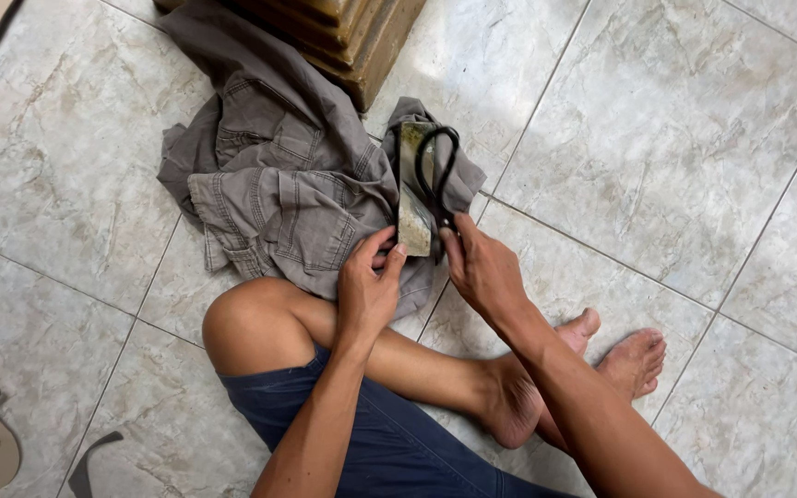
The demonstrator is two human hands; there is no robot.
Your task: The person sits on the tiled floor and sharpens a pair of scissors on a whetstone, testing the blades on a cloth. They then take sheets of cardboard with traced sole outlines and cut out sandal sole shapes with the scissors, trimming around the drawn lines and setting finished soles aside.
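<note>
Head view shows me 2 hands meeting at the near end of a flat stone (414, 189) lying on grey shorts (279, 175). Left hand (368, 286) pinches its corner; right hand (481, 272) grips black scissors (439, 175), whose long axis points away along the stone.

One grey garment (279, 175), one pair of black scissors (437, 175), one flat block (414, 189).

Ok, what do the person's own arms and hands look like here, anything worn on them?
Both arms are bare from the bottom edge of the frame to the fingertips: no sleeves show. The left hand and the right hand wear no gloves, and no watch, ring or bracelet is visible. The only clothing in view is dark blue shorts.
</note>
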